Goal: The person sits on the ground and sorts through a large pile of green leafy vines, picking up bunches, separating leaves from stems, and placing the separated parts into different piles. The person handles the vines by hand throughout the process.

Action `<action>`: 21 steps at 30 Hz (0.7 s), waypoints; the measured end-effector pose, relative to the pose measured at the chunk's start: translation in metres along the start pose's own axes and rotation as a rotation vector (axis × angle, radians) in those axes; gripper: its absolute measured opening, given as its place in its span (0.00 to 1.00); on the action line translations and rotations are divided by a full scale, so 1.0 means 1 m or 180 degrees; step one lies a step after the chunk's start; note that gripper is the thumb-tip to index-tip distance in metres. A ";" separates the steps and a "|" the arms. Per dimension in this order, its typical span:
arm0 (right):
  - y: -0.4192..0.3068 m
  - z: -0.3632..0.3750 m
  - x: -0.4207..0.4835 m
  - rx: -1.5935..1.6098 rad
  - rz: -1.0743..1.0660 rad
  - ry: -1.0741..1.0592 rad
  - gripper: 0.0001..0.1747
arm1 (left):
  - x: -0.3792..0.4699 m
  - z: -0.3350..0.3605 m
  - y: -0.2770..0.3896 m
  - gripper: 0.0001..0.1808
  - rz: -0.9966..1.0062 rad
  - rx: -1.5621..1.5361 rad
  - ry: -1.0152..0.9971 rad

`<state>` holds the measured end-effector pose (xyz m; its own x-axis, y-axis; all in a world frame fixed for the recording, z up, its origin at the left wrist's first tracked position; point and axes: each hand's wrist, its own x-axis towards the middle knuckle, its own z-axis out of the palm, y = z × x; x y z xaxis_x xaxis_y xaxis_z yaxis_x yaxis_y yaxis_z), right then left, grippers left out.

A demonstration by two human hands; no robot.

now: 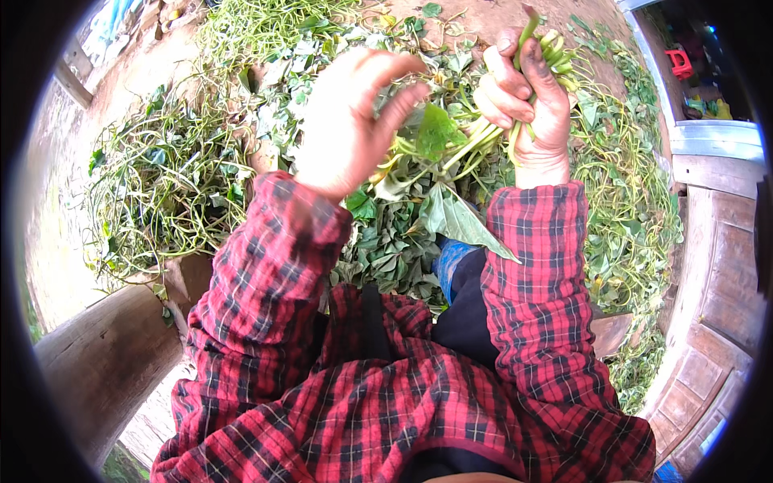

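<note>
My right hand [534, 96] grips a bundle of green leafy stems [555, 57] at the upper right, its fingers curled round them and the thumb pressed against one stem. Several stalks trail from the fist to the lower left and carry a pale, drooping leaf [462, 220]. To the left, my left hand [368, 115] is raised with its fingers bent and apart from the thumb, near a bright green leaf [439, 131]; it looks blurred and overexposed, and no held thing shows in it. Cut leaves [386, 253] lie heaped on the ground below both hands.
Piles of thin green stems lie at left [175, 181], at top [266, 30] and along the right [628, 223]. A thick wooden beam [109, 356] stands at lower left. Wooden panelling [731, 265] runs down the right, with a red plastic stool [679, 64] beyond the doorway.
</note>
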<state>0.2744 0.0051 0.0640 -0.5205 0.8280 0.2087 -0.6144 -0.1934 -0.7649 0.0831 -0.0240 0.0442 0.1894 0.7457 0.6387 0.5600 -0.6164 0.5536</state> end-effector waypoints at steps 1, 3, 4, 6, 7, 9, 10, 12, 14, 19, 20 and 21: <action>0.000 -0.002 0.000 -0.0035 0.0003 0.0040 0.17 | -0.004 0.004 0.012 0.08 0.0048 -0.0259 -0.0127; 0.000 -0.004 0.001 -0.0041 -0.0022 0.0073 0.17 | -0.012 0.008 0.020 0.07 0.0651 -0.0238 -0.0518; -0.001 -0.004 0.002 -0.0011 -0.0051 0.0065 0.17 | -0.018 0.011 0.023 0.08 0.0628 -0.0142 -0.0573; -0.003 -0.004 0.002 -0.0061 -0.0125 0.0092 0.17 | -0.028 0.018 0.024 0.08 0.0563 -0.0018 -0.0712; -0.003 -0.004 0.002 -0.0069 -0.0107 0.0109 0.17 | -0.030 0.019 0.023 0.08 0.0409 -0.0140 -0.0731; -0.003 -0.005 0.002 -0.0077 -0.0064 0.0143 0.17 | -0.031 0.019 0.023 0.08 0.0090 -0.0379 -0.0771; -0.003 -0.004 0.002 -0.0089 -0.0064 0.0147 0.17 | -0.027 0.017 0.023 0.07 0.0020 -0.0534 -0.0673; -0.002 -0.001 0.002 -0.0116 -0.0056 0.0149 0.17 | -0.026 0.017 0.032 0.07 -0.1005 -0.1001 -0.0557; 0.000 0.002 0.003 -0.0060 -0.0017 0.0109 0.17 | -0.027 0.018 0.031 0.08 -0.1742 -0.1081 -0.0633; 0.002 0.005 0.001 -0.0093 0.0038 0.0209 0.17 | -0.027 0.025 0.016 0.08 -0.0508 -0.0004 -0.0501; 0.002 0.006 0.001 -0.0122 0.0040 0.0251 0.17 | -0.025 0.024 0.016 0.08 -0.0363 0.0170 -0.0443; 0.003 0.008 0.002 -0.0149 0.0047 0.0284 0.17 | -0.025 0.023 0.016 0.07 -0.0222 0.0352 -0.0380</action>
<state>0.2666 0.0021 0.0665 -0.4730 0.8693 0.1437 -0.5777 -0.1828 -0.7955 0.1055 -0.0462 0.0250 0.2379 0.8145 0.5291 0.6592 -0.5355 0.5279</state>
